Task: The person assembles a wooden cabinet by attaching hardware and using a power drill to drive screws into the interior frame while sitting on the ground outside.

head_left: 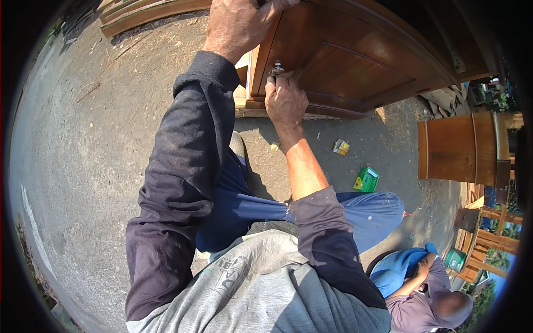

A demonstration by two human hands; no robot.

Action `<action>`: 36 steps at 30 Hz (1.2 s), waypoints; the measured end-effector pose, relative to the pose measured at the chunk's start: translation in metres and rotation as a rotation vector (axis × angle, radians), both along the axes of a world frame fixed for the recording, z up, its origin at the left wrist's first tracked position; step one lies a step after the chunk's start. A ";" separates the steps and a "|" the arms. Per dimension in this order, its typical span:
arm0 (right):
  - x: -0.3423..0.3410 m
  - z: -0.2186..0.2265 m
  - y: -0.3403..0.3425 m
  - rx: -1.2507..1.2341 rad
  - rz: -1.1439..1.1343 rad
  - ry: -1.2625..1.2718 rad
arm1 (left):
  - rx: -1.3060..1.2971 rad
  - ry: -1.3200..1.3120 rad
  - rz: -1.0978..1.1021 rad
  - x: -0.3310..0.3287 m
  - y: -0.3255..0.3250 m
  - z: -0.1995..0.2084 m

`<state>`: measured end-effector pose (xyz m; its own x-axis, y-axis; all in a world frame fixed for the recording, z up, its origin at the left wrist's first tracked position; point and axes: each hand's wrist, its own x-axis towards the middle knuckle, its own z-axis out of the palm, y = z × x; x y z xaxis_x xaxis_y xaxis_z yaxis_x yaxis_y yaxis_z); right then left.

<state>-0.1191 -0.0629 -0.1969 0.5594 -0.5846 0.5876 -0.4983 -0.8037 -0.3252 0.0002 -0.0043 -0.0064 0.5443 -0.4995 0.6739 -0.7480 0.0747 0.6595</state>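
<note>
A polished brown wooden cabinet [344, 61] with a framed panel door lies before me at the top of the view. On its left part sits a small silver metal knob-like fitting [277, 67]. My right hand [286, 102] is closed, thumb and fingers pinched at the lower side of that fitting. Exactly how the fingertips hold it is partly hidden. My left hand [236, 28] grips the cabinet's upper left edge, the thumb stretched along the wood. Its other fingers are cut off by the upper rim of the view.
On the ground right of my forearm lie a green box [367, 180] and a small yellowish packet [341, 147]. Another wooden cabinet [455, 147] stands at right. A seated person [427, 299] is at lower right, near a green can [454, 260]. Wooden boards [144, 19] lie at upper left.
</note>
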 end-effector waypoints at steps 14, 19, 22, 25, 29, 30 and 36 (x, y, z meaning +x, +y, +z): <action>0.010 -0.027 -0.004 0.824 0.127 -0.374 | -0.085 0.052 -0.061 0.005 -0.006 -0.011; 0.007 -0.027 -0.005 1.163 0.203 -0.560 | -0.070 0.029 -0.059 0.005 -0.009 -0.013; 0.010 -0.023 -0.002 1.526 0.308 -0.808 | -0.143 0.026 -0.090 0.007 -0.010 -0.014; 0.008 -0.017 -0.001 2.011 0.335 -0.994 | -0.055 0.022 -0.059 0.007 -0.007 -0.013; 0.008 -0.019 -0.003 2.143 0.302 -1.096 | 0.000 -0.001 -0.043 0.002 -0.004 -0.005; 0.006 -0.020 -0.003 2.106 0.309 -1.086 | 0.002 -0.003 -0.034 0.001 -0.002 -0.003; 0.011 -0.008 0.003 1.597 0.197 -0.798 | -0.049 0.044 -0.048 0.004 -0.008 -0.012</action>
<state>-0.1084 -0.0598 -0.2050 0.5770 -0.7653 -0.2853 0.2062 0.4744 -0.8558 0.0042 -0.0119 -0.0181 0.5502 -0.4927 0.6742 -0.7129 0.1431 0.6865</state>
